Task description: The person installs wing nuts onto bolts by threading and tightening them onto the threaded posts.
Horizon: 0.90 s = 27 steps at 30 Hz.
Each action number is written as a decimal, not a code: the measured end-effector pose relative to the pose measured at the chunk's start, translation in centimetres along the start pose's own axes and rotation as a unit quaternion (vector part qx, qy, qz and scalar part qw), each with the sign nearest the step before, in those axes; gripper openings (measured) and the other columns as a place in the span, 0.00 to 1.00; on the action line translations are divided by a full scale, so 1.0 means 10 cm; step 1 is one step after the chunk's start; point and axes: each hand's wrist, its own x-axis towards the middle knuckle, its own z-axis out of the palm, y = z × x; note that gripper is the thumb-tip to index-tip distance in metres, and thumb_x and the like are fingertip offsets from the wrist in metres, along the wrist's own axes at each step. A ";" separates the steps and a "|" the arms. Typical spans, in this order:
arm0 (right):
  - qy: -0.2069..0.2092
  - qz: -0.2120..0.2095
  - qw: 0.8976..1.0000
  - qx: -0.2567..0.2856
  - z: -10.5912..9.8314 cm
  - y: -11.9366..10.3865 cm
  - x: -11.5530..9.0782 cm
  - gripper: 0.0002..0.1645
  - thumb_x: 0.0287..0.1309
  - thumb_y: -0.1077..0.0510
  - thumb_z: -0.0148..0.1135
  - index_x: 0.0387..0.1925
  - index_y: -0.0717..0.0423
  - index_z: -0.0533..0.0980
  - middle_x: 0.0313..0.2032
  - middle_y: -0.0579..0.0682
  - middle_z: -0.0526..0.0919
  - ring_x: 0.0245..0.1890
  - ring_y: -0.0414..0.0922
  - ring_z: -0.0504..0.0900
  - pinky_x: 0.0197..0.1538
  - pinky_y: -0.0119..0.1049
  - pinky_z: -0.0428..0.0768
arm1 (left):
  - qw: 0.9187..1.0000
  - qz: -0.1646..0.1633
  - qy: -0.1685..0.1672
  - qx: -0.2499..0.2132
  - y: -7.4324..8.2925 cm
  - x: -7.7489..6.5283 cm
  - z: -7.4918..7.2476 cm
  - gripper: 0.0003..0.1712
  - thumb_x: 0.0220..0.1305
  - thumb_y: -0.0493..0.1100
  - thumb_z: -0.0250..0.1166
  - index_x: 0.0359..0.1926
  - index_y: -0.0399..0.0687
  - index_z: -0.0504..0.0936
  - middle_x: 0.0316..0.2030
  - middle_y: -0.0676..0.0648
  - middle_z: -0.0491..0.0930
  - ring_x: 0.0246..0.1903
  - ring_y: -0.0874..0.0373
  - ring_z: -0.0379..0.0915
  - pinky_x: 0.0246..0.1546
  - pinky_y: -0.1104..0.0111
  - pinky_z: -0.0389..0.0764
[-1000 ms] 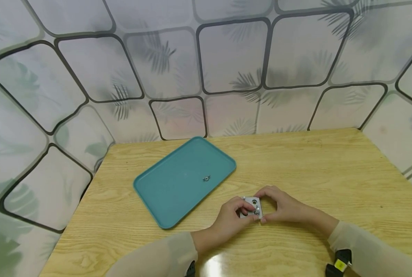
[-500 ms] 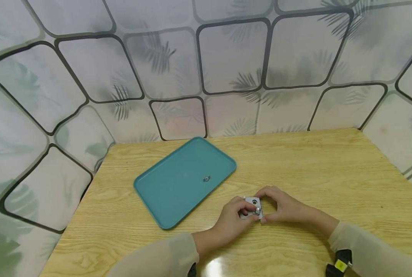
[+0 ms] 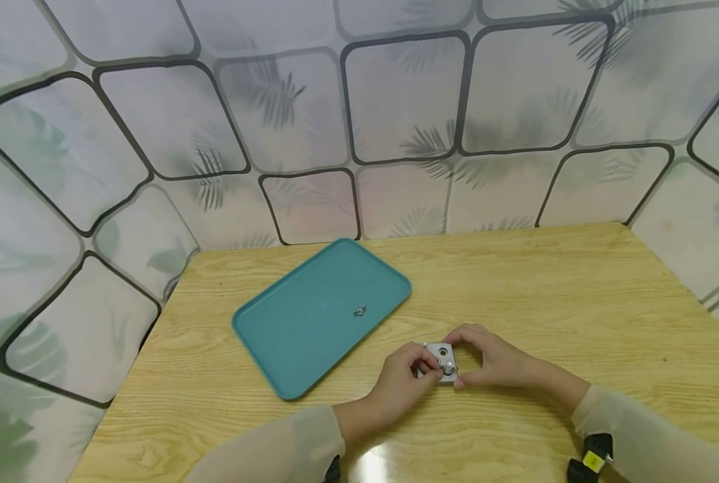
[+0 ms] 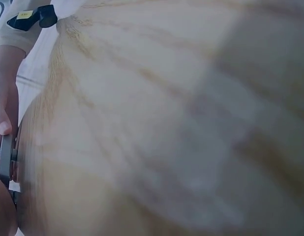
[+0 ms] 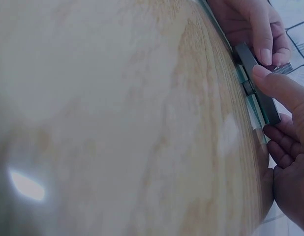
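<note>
My right hand (image 3: 492,359) is holding the edge of a small grey plate (image 3: 451,355). My thumb is on the near side and my fingers are on the far side, so there is a gap between my palm and the plate. The plate is over the near part of the wooden table (image 3: 565,288). I cannot tell if it touches the wood.

My left hand (image 3: 403,373) is at the other side of the plate. Its fingers are bent and the tips are close together, right by a shiny bolt (image 5: 283,68) that sticks up from the plate. I cannot tell if they pinch it.

A blue-green tray (image 3: 299,315) lies at a slant on the table, further away and to the left. One little metal piece with two wings (image 3: 359,311) lies in it, near the right edge. Behind the table is a pale wall (image 3: 408,100) with dark lines and leaves.
</note>
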 end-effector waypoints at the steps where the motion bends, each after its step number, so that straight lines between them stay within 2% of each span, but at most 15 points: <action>1: 0.000 0.001 1.000 -0.001 0.00 0.00 0.00 0.34 0.43 0.43 0.75 0.51 0.48 0.72 0.51 0.43 0.75 0.52 0.39 0.68 0.54 0.39 0.69 | 1.000 0.002 0.000 0.000 0.00 0.00 0.00 0.04 0.57 0.36 0.67 0.31 0.48 0.80 0.30 0.53 0.76 0.28 0.70 0.67 0.28 0.80 0.69; 4: -0.003 0.005 1.000 0.000 0.00 0.00 0.00 0.34 0.43 0.43 0.74 0.52 0.47 0.72 0.51 0.43 0.75 0.52 0.40 0.68 0.54 0.40 0.69 | 1.000 0.007 -0.002 0.003 0.00 -0.01 0.00 0.03 0.57 0.38 0.68 0.33 0.48 0.82 0.30 0.53 0.76 0.29 0.70 0.68 0.28 0.79 0.70; 12: -0.002 -0.007 1.000 -0.001 0.00 0.02 0.01 0.32 0.45 0.44 0.74 0.51 0.46 0.72 0.51 0.42 0.75 0.51 0.39 0.68 0.54 0.40 0.69 | 1.000 0.015 -0.016 -0.006 0.00 -0.01 0.00 0.12 0.52 0.45 0.73 0.37 0.47 0.84 0.33 0.53 0.76 0.32 0.71 0.69 0.35 0.77 0.76; 16: 0.000 -0.014 1.000 0.000 0.01 0.02 0.01 0.31 0.45 0.45 0.74 0.51 0.46 0.72 0.51 0.42 0.75 0.51 0.38 0.68 0.54 0.39 0.68 | 1.000 0.007 -0.014 0.013 0.01 0.00 0.02 0.13 0.51 0.47 0.73 0.37 0.48 0.85 0.33 0.54 0.74 0.32 0.72 0.67 0.35 0.78 0.75; 21: -0.006 -0.009 1.000 -0.003 0.00 0.02 0.00 0.33 0.45 0.44 0.74 0.52 0.46 0.72 0.51 0.43 0.75 0.51 0.39 0.68 0.54 0.39 0.69 | 0.999 0.001 -0.023 0.031 0.02 0.00 0.02 0.10 0.56 0.43 0.70 0.39 0.46 0.85 0.32 0.54 0.72 0.32 0.71 0.66 0.34 0.79 0.72; 27: -0.006 -0.006 1.000 -0.001 0.00 0.03 0.00 0.33 0.44 0.44 0.74 0.52 0.46 0.72 0.52 0.43 0.75 0.51 0.40 0.68 0.53 0.39 0.69 | 1.000 0.001 -0.011 0.007 0.00 0.00 0.02 0.05 0.58 0.39 0.67 0.37 0.46 0.83 0.31 0.53 0.74 0.30 0.71 0.67 0.31 0.79 0.71</action>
